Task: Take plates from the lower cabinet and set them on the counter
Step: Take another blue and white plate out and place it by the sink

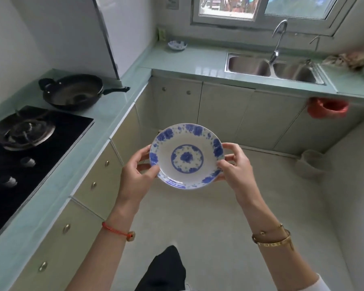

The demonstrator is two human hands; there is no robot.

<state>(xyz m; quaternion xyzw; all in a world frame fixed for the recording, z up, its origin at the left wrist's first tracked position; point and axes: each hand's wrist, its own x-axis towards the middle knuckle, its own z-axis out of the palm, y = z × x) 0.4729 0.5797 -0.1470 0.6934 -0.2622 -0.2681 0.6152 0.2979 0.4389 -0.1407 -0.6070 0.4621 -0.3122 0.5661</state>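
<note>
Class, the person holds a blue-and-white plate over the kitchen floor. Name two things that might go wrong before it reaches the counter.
1. The plate is held only at its rim by the left hand and right hand, above hard floor; a slip would likely break it.
2. The near counter is crowded by the wok and gas hob, so setting it there risks a knock.

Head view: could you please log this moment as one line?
plate held mid-air | left hand, right hand on rim | counter: not yet
</note>
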